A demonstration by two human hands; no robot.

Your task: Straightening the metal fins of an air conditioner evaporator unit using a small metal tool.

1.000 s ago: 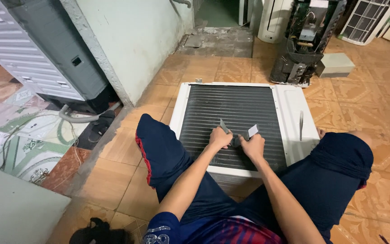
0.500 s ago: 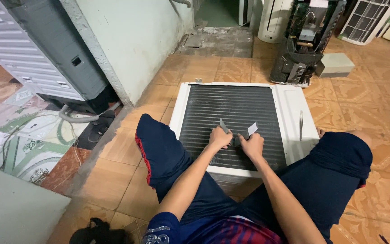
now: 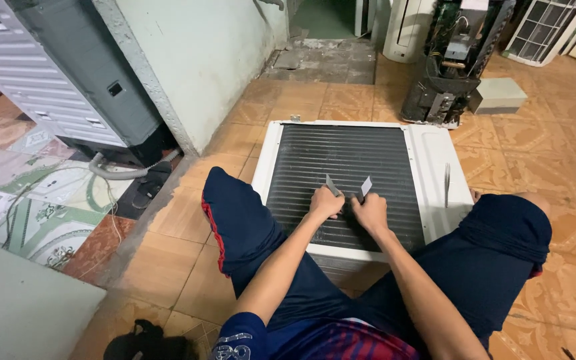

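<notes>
Here, a white-framed air-conditioner condenser unit (image 3: pixel 361 180) is laid flat on the orange tiled floor (image 3: pixel 168 260) between the seated person's knees, its dark finned coil facing up, fins running left to right. A small grey blade (image 3: pixel 332 185) is gripped in the left hand (image 3: pixel 326 203); a paler one (image 3: pixel 366 186) is pinched in the right hand (image 3: pixel 370 213). Both are tilted upward, away from the person.

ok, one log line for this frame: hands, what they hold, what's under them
left hand: grips thin metal blade | right hand: grips pale flat blade | both: on dark finned coil | unit: flat on tiled floor
</notes>
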